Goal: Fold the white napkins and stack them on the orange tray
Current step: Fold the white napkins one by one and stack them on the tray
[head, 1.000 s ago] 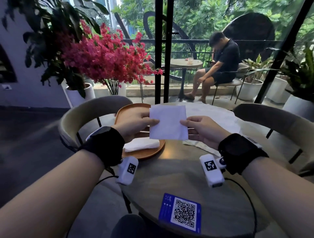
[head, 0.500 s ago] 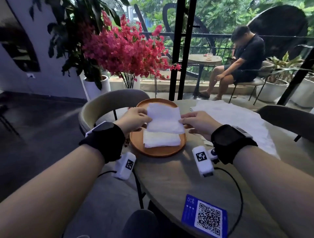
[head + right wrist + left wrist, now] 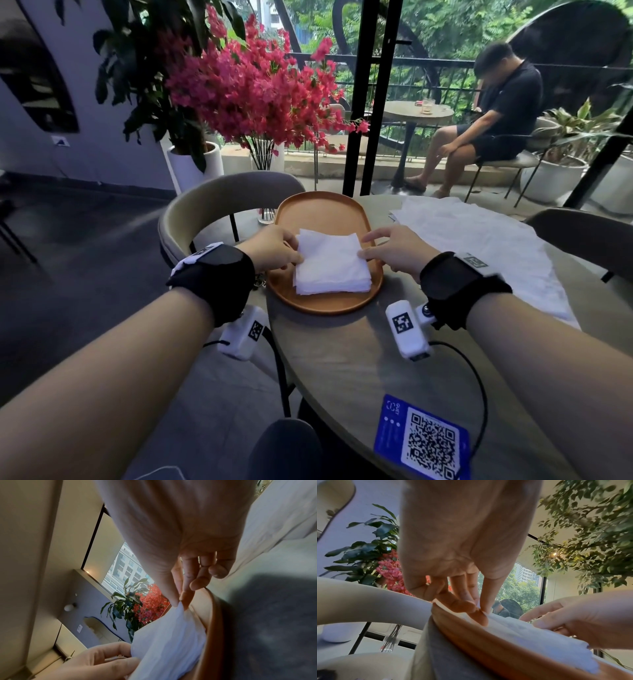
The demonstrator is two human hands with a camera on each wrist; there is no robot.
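An orange oval tray (image 3: 322, 212) sits at the left of the round table (image 3: 342, 359). On it lies a stack of folded white napkins (image 3: 330, 263). My left hand (image 3: 294, 251) pinches the top napkin at its left edge, thumb against fingertips, as the left wrist view shows (image 3: 480, 612). My right hand (image 3: 364, 246) pinches the right edge; in the right wrist view thumb and forefinger (image 3: 179, 601) nip the napkin's corner (image 3: 168, 642) above the tray rim (image 3: 212, 615). A pile of unfolded white napkins (image 3: 479, 246) lies spread at the right of the table.
A blue QR card (image 3: 424, 442) lies at the table's near edge. A grey chair (image 3: 219, 202) stands behind the tray and another (image 3: 582, 233) at the right. A vase of red flowers (image 3: 263, 192) stands past the left chair. A person sits outside.
The folded napkin, held up in the air between both hands a second ago, has come down onto the stack on the tray. Both hands lowered with it.
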